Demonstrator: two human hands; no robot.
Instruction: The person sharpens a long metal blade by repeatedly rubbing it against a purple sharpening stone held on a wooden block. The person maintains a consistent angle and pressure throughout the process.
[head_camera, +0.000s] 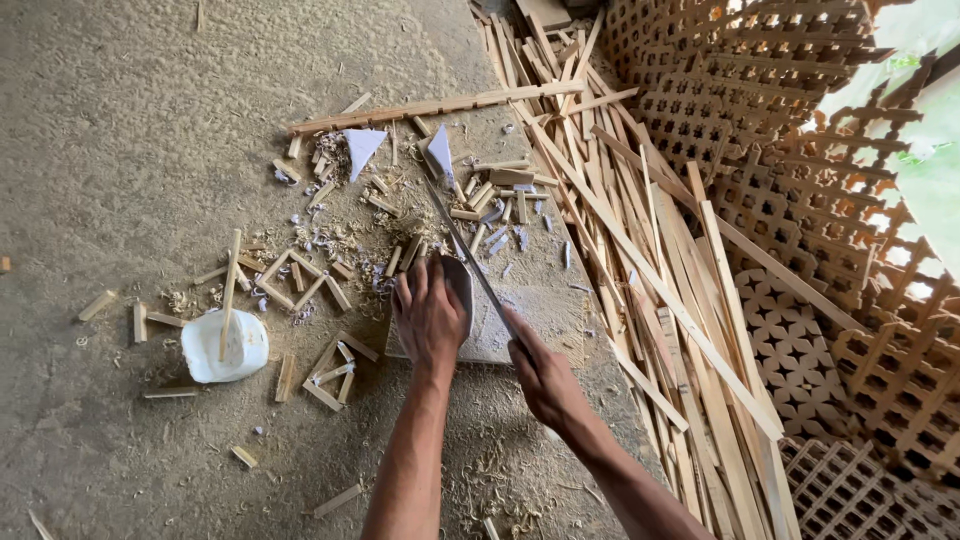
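At the left of the frame a white plastic tub (222, 348) sits on the dirt floor (120, 150) with a thin stick standing in it, short wood offcuts (300, 280) scattered around. At centre, the left hand (430, 315) lies palm-down, fingers (415, 285) pressed together, on a flat stone slab (500, 335). Just right of it, the right hand (545, 378) is closed around the handle of a long blade (465, 245) that slants toward the upper left across the slab. Farther right lie loose wooden slats (650, 280), then stacked lattice panels (800, 150).
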